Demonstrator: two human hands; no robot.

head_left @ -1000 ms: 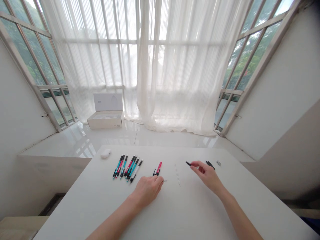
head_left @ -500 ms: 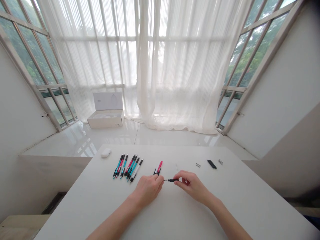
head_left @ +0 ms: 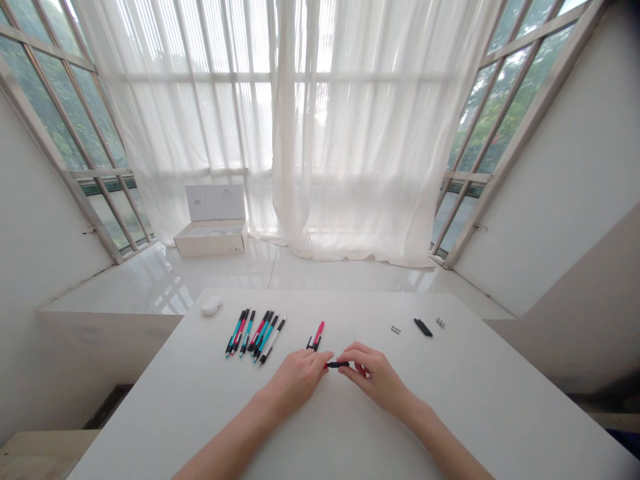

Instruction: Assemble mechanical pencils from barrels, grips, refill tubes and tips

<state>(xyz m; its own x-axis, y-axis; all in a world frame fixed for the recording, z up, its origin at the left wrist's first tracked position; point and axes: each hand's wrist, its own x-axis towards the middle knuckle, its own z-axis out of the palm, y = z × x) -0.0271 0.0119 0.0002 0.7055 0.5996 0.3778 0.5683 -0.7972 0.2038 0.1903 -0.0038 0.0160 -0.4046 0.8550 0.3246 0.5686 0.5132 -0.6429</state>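
My left hand (head_left: 295,380) and my right hand (head_left: 373,377) meet at the middle of the white table (head_left: 150,400). Between their fingertips is a short black pen part (head_left: 338,365), with a bit of pink at its left end. Both hands pinch it, and the fingers hide part of it. Just beyond my left hand lie pink-and-black pens (head_left: 315,335). Further left lies a row of assembled teal, pink and black pens (head_left: 256,333). Beyond my right hand lies a thin clear tube (head_left: 352,333).
Small parts lie along the far right of the table: a tiny spring (head_left: 395,329), black pen pieces (head_left: 423,327) and small metal pieces (head_left: 440,323). A white oval object (head_left: 211,306) sits at the far left. Beyond the table stands an open white box (head_left: 213,230).
My right hand has moved left, closer to my left hand. The black part now sits between both hands' fingertips, and the thin metal tip seen earlier no longer shows.
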